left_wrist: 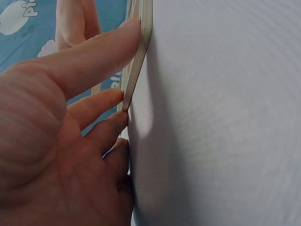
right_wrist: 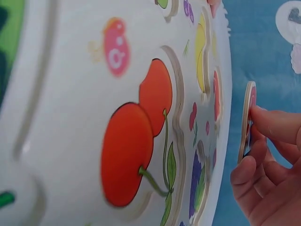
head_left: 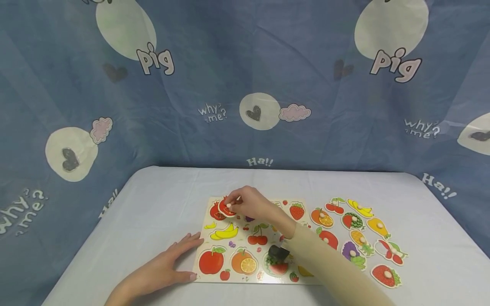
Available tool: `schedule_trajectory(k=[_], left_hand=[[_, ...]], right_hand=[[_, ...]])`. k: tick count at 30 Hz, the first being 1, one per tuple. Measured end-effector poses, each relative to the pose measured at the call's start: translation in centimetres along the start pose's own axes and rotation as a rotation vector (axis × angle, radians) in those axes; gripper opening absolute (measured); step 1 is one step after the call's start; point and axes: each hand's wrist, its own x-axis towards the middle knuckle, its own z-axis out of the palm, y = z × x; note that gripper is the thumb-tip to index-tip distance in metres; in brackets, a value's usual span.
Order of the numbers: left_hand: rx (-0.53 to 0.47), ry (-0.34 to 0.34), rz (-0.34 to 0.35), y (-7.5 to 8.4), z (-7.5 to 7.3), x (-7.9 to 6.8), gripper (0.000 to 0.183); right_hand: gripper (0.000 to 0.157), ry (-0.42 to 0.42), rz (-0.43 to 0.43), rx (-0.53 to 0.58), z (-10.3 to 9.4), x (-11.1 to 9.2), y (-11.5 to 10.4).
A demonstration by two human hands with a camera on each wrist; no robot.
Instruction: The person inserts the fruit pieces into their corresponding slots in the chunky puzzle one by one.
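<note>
Two hands on this one. Our right hand [head_left: 250, 203] pinches a red piece [head_left: 226, 208] between thumb and fingers, holding it tilted just above the board [head_left: 204, 231], over the far-left slot; in the right wrist view it's seen edge-on [right_wrist: 246, 121], clear of the board's surface. Our left hand [head_left: 164, 267] lies flat on the table [head_left: 153, 199], fingers straight, fingertips [left_wrist: 134, 28] touching the board's near-left edge [left_wrist: 141, 52]. It holds nothing. More loose pieces [head_left: 360, 238] sit spread on the table just right of the board. Behind it all hangs a blue curtain [head_left: 245, 76] printed with "pig" and "why me?".
</note>
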Motion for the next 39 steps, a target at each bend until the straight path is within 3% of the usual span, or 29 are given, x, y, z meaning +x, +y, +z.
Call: schedule_trajectory(k=[18, 39], left_hand=[[-0.02, -0.015, -0.016, -0.2, 0.1, 0.2, 0.084], [-0.008, 0.002, -0.007, 0.0, 0.1, 0.0, 0.085]], right_hand=[[0.01, -0.001, 0.03, -0.051, 2.2, 2.5, 0.2], [0.013, -0.015, 0.095, -0.066, 2.8, 3.0, -0.5]])
